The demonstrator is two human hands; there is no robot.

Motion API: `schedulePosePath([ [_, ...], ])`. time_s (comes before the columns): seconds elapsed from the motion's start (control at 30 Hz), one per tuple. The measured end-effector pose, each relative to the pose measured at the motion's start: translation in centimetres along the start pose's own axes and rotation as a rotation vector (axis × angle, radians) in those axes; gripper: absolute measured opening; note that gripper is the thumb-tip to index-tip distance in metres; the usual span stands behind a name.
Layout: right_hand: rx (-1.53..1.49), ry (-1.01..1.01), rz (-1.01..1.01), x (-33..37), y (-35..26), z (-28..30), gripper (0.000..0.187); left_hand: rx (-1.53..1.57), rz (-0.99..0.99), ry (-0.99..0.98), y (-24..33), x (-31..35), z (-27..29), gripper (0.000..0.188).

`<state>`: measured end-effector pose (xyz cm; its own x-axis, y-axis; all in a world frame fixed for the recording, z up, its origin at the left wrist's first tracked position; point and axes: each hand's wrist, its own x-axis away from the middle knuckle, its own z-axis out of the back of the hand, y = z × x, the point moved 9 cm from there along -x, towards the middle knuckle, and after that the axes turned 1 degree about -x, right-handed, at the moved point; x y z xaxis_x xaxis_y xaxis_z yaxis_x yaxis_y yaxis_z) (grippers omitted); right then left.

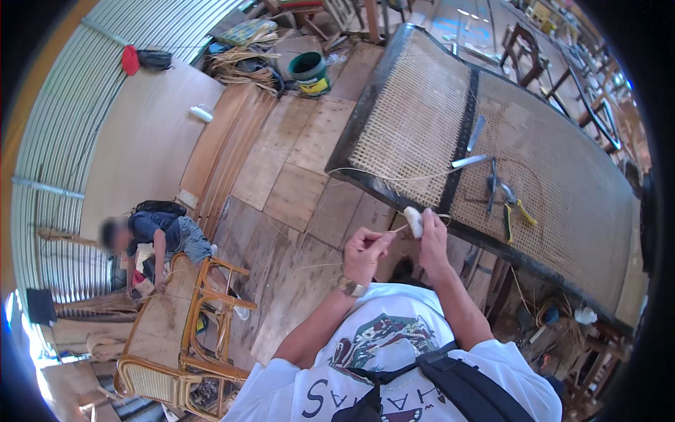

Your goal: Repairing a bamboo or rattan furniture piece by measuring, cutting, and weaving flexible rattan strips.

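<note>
My left hand is closed, pinching a thin cane strand between thumb and fingers. My right hand grips a soft-looking white lump, perhaps a wad of cloth; its exact kind is unclear. The strand runs up to this lump, and a short curve of it shows beyond my right fingers. Just past both hands lies a dark-framed panel of woven cane. On it rest pliers with yellow handles, a dark hand tool, a flat metal blade and another blade.
To the left, another person bends over a rattan bench. A green bucket stands on the wooden floor near bundled cane strips. Chair frames crowd the far right. Wooden boards lie along the left wall.
</note>
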<state>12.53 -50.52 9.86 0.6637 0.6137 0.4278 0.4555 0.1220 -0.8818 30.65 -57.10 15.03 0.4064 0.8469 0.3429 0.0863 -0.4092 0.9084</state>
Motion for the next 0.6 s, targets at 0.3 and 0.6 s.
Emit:
schedulePosePath([
  [0.3, 0.453, 0.516, 0.365, -7.7, -8.0, 16.6, 0.039, 0.119, -0.043, 0.358, 3.0, 3.3, 26.4, 0.016],
  [0.6, 0.845, 1.003, 0.285, -11.8, -12.8, 36.2, 0.039, -0.467, 0.015, 1.081, 12.0, 21.0, 73.6, 0.020],
])
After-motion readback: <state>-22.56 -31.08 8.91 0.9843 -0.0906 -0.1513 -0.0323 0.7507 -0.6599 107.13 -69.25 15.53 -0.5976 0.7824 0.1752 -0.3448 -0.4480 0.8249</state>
